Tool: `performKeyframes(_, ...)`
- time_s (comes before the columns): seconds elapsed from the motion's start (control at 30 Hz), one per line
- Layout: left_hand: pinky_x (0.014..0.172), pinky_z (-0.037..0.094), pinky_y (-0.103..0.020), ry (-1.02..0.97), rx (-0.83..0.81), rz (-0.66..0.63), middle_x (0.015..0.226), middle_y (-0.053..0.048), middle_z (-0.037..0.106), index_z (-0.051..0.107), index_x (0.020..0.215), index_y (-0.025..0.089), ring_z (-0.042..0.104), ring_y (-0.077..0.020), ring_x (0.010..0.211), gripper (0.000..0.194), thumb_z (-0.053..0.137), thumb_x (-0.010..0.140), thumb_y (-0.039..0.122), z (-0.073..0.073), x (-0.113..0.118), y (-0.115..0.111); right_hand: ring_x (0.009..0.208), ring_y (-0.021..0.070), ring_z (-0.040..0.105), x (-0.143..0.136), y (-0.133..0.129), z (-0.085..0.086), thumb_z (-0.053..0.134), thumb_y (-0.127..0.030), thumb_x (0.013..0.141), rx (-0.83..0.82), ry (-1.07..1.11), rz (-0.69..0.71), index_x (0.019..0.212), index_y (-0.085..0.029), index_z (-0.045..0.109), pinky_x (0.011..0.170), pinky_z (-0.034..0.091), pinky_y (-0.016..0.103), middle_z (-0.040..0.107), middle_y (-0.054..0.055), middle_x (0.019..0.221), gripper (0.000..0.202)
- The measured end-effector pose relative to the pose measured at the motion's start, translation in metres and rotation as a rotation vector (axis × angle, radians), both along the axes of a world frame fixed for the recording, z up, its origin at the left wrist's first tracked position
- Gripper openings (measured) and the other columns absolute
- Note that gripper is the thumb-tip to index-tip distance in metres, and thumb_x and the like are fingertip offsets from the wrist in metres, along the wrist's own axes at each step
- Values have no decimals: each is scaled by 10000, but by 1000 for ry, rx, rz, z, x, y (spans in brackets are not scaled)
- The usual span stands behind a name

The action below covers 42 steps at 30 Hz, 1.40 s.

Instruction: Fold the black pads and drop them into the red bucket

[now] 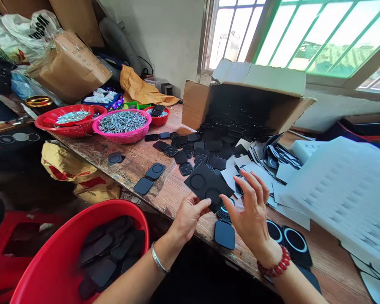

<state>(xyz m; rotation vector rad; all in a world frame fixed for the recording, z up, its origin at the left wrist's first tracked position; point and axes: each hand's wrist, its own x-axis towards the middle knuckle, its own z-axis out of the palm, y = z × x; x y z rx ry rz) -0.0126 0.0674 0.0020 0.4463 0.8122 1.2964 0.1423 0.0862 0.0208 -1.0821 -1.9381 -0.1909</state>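
Note:
My left hand (190, 215) pinches a thin black sheet (209, 183) marked with round outlines, thumb on top of it. Close to the sheet's right edge is my right hand (251, 207), its fingers spread; whether the thumb touches that edge I cannot tell. Below the sheet, a hinged black pad (224, 234) lies at the table's front, its upper half partly hidden. To the right of it are black pads with white rings (295, 240), partly behind my right wrist. Another unfolded two-part black pad (150, 178) rests to the left.
Several black pieces (199, 147) spill from an open cardboard box (243, 105). Loose grey-white sheets (272, 185) and a white foam stack (345, 194) lie rightward. A pink basket (122, 122) holds small metal parts. A red tub (114, 207) with black pieces stands below the table edge.

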Motion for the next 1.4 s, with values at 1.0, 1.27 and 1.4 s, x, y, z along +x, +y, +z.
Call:
performKeyframes(1.0,823,564,-315,-51,-329,-233,882,-137,755,700,1002,58,724,-211,821,316,481,987,286,13,9,0,1043,248,571,21,-13,-9,621,-141,892,-120,-43,272,946,-207,685,898,497,439,701,66,950,106)
performKeyframes(1.27,816,562,-349,-150,-396,-315,934,-164,750,650,1132,40,731,-251,821,406,425,1000,351,3,9,14,1185,266,534,25,-42,-18,523,-23,894,158,-204,327,1086,-114,662,987,457,462,690,137,1135,253)
performKeyframes(1.4,782,566,-344,91,-267,-158,908,-146,751,664,1046,60,722,-256,846,342,564,930,366,-7,-9,31,1176,244,540,21,-72,-11,533,-5,883,45,-173,461,1076,-128,662,990,470,423,693,103,1125,262)
